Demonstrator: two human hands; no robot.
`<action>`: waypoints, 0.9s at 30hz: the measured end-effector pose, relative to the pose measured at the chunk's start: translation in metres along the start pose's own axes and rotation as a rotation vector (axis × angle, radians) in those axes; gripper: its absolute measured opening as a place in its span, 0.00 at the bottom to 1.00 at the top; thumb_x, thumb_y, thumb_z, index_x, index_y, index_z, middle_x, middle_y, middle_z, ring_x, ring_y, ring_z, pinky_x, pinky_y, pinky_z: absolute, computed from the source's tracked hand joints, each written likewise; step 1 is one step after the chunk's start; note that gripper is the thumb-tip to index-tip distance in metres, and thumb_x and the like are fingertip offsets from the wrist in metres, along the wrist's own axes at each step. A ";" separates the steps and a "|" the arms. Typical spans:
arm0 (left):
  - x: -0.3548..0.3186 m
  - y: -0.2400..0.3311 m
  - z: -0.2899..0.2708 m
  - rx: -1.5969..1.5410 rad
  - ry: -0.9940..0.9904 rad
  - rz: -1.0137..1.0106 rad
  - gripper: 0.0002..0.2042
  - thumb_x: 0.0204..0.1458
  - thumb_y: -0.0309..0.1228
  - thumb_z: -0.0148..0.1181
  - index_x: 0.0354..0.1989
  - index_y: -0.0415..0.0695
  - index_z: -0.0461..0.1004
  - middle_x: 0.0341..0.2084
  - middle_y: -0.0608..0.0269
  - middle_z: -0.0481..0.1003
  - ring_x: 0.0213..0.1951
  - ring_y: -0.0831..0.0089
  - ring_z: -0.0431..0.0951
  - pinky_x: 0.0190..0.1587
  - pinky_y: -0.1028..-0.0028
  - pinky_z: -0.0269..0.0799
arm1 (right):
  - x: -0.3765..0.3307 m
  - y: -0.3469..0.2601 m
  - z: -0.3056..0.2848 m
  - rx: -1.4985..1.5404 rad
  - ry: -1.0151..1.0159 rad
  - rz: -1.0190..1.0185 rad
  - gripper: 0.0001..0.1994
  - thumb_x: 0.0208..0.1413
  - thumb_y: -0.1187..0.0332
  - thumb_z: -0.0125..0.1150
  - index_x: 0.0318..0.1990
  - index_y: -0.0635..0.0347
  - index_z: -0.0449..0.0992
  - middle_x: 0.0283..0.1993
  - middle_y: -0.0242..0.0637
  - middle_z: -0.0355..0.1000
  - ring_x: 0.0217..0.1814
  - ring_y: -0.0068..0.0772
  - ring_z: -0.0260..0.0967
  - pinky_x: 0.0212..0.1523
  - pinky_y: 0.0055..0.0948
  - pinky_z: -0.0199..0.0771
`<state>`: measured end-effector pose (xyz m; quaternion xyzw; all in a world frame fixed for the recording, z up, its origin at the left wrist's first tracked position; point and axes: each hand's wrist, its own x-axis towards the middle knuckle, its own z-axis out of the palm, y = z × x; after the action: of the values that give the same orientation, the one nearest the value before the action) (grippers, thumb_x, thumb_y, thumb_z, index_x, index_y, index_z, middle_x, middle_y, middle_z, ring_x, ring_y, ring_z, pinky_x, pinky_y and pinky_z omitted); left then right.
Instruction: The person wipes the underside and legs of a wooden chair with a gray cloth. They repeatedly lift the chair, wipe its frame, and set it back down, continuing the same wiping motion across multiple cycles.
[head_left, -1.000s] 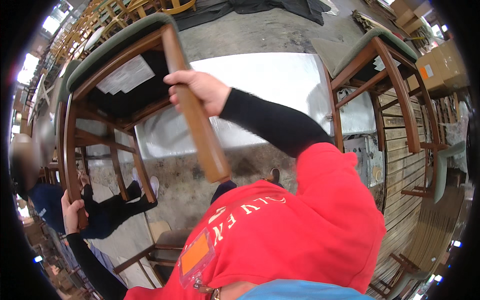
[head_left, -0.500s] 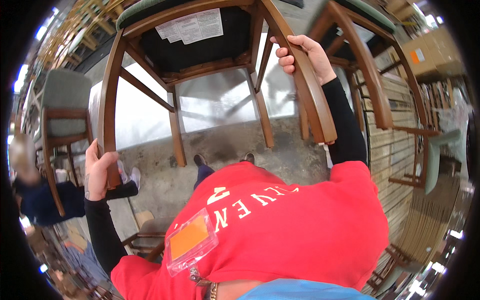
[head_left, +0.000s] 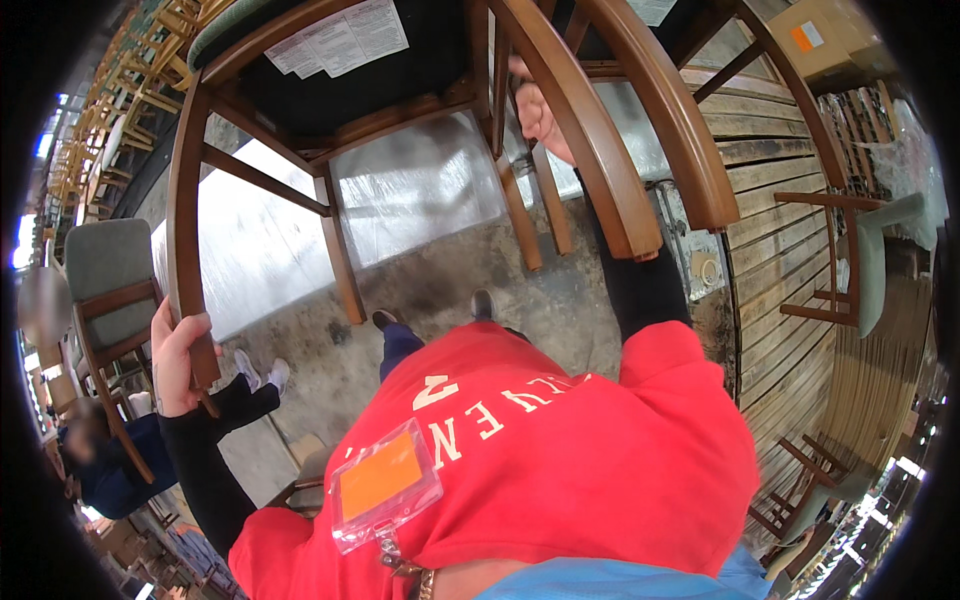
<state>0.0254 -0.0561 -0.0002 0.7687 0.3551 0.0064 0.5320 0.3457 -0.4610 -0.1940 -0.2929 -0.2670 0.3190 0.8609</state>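
I hold a brown wooden chair (head_left: pixel 330 150) upside down over my head, its dark seat underside with white paper labels facing me. My left hand (head_left: pixel 178 360) is wrapped around the end of one chair leg at the lower left. My right hand (head_left: pixel 538 112) grips a wooden part of the chair near the top centre, partly hidden behind a curved brown leg (head_left: pixel 590 140). Both arms wear black sleeves under a red shirt with an orange badge (head_left: pixel 385 480).
A second upturned chair (head_left: pixel 680 120) overlaps at the upper right. A plastic-wrapped flat surface (head_left: pixel 400 210) lies below on the concrete floor. Wooden pallets (head_left: pixel 800 330) and more chairs stand right. A seated person (head_left: pixel 110 470) and a green-seated chair (head_left: pixel 110 290) are at the left.
The chair has swung further overhead and toward the right. My right hand went up with it, my left hand stayed on the leg end, and more of the pallets came into view.
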 end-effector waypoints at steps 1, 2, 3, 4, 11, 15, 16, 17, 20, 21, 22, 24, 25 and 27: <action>-0.002 0.004 0.005 -0.004 0.025 -0.001 0.20 0.46 0.24 0.54 0.51 0.34 0.69 0.32 0.64 0.72 0.25 0.77 0.72 0.24 0.77 0.72 | -0.017 0.020 -0.043 0.026 0.183 0.119 0.29 0.69 0.50 0.46 0.60 0.70 0.69 0.43 0.44 0.78 0.36 0.38 0.78 0.37 0.35 0.78; -0.002 0.008 0.006 0.012 0.014 -0.025 0.21 0.46 0.24 0.54 0.51 0.35 0.69 0.32 0.64 0.72 0.25 0.77 0.72 0.24 0.77 0.72 | -0.037 0.039 -0.082 -0.154 0.468 0.120 0.25 0.65 0.54 0.49 0.57 0.69 0.71 0.41 0.46 0.78 0.38 0.41 0.78 0.39 0.37 0.78; 0.007 0.016 0.009 0.018 -0.037 -0.020 0.21 0.45 0.24 0.54 0.52 0.35 0.69 0.33 0.64 0.72 0.26 0.78 0.72 0.23 0.77 0.72 | -0.067 0.047 -0.122 -0.624 0.839 0.114 0.22 0.61 0.58 0.52 0.53 0.68 0.74 0.39 0.48 0.79 0.39 0.45 0.78 0.41 0.39 0.78; 0.018 0.017 0.009 0.013 -0.083 -0.010 0.22 0.45 0.25 0.55 0.52 0.35 0.69 0.33 0.64 0.72 0.26 0.78 0.72 0.23 0.77 0.71 | -0.087 0.046 -0.156 -1.158 1.126 0.134 0.19 0.57 0.61 0.56 0.49 0.66 0.77 0.38 0.50 0.79 0.40 0.48 0.79 0.43 0.41 0.78; 0.001 0.009 0.007 -0.021 0.073 -0.103 0.29 0.39 0.25 0.54 0.57 0.36 0.68 0.29 0.64 0.70 0.20 0.76 0.71 0.20 0.77 0.72 | -0.021 0.087 -0.217 -1.997 0.800 0.528 0.40 0.49 0.70 0.61 0.73 0.54 0.53 0.78 0.48 0.44 0.73 0.61 0.53 0.69 0.46 0.60; 0.006 0.013 0.011 -0.041 0.070 -0.079 0.29 0.38 0.23 0.53 0.56 0.34 0.67 0.26 0.62 0.69 0.17 0.73 0.71 0.19 0.76 0.70 | 0.002 0.074 -0.241 -2.173 0.731 0.796 0.38 0.56 0.55 0.59 0.73 0.45 0.53 0.79 0.40 0.45 0.74 0.55 0.53 0.69 0.48 0.60; 0.007 0.011 0.013 -0.048 0.070 -0.089 0.29 0.38 0.23 0.53 0.56 0.34 0.67 0.25 0.62 0.69 0.17 0.72 0.71 0.19 0.76 0.70 | -0.001 0.065 -0.248 -2.163 0.672 0.789 0.33 0.55 0.52 0.59 0.68 0.48 0.59 0.72 0.45 0.52 0.69 0.56 0.58 0.65 0.49 0.63; 0.005 0.009 0.012 -0.077 0.044 -0.071 0.28 0.38 0.23 0.53 0.55 0.34 0.67 0.25 0.61 0.69 0.16 0.72 0.71 0.19 0.75 0.70 | -0.002 0.062 -0.251 -2.073 0.596 0.749 0.30 0.54 0.50 0.59 0.63 0.51 0.65 0.65 0.49 0.59 0.64 0.58 0.63 0.62 0.49 0.67; 0.001 0.016 0.017 -0.045 0.089 -0.096 0.28 0.38 0.23 0.53 0.55 0.34 0.68 0.25 0.61 0.69 0.16 0.72 0.71 0.20 0.75 0.70 | -0.027 0.080 -0.247 -1.875 0.740 0.639 0.27 0.52 0.44 0.58 0.47 0.59 0.81 0.46 0.60 0.76 0.52 0.58 0.74 0.55 0.50 0.74; -0.002 0.023 0.021 -0.017 0.078 -0.099 0.28 0.39 0.23 0.54 0.56 0.34 0.68 0.28 0.61 0.70 0.17 0.73 0.71 0.22 0.75 0.71 | -0.043 0.085 -0.244 -1.826 0.733 0.707 0.27 0.52 0.44 0.58 0.46 0.60 0.81 0.46 0.60 0.76 0.52 0.59 0.74 0.54 0.50 0.74; -0.003 0.018 0.018 -0.030 0.093 -0.096 0.28 0.40 0.24 0.54 0.56 0.34 0.68 0.29 0.61 0.70 0.18 0.73 0.71 0.22 0.75 0.71 | -0.063 0.079 -0.242 -1.805 0.720 0.771 0.27 0.52 0.44 0.57 0.46 0.61 0.81 0.46 0.61 0.76 0.52 0.60 0.74 0.52 0.50 0.74; -0.001 0.002 0.010 -0.078 0.103 -0.067 0.28 0.40 0.24 0.55 0.57 0.35 0.68 0.32 0.61 0.70 0.20 0.74 0.71 0.23 0.75 0.72 | -0.106 0.050 -0.237 -1.788 0.726 0.882 0.28 0.53 0.44 0.56 0.45 0.62 0.81 0.47 0.61 0.76 0.52 0.61 0.74 0.50 0.49 0.75; 0.000 -0.004 0.004 -0.096 0.058 -0.093 0.29 0.41 0.25 0.56 0.58 0.35 0.67 0.34 0.61 0.70 0.23 0.74 0.72 0.23 0.75 0.72 | -0.120 0.045 -0.233 -1.431 0.780 1.014 0.29 0.52 0.48 0.58 0.48 0.68 0.79 0.51 0.59 0.75 0.57 0.56 0.73 0.51 0.45 0.73; 0.017 -0.002 0.005 -0.085 -0.008 -0.066 0.29 0.42 0.25 0.56 0.58 0.35 0.66 0.34 0.61 0.70 0.24 0.74 0.72 0.24 0.75 0.73 | -0.181 0.045 -0.201 -1.056 1.017 0.929 0.26 0.51 0.51 0.58 0.46 0.67 0.78 0.47 0.54 0.75 0.50 0.49 0.73 0.44 0.43 0.71</action>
<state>0.0388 -0.0500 -0.0102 0.7330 0.3776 0.0008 0.5657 0.3392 -0.6279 -0.4121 -0.8406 0.1836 0.3030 0.4097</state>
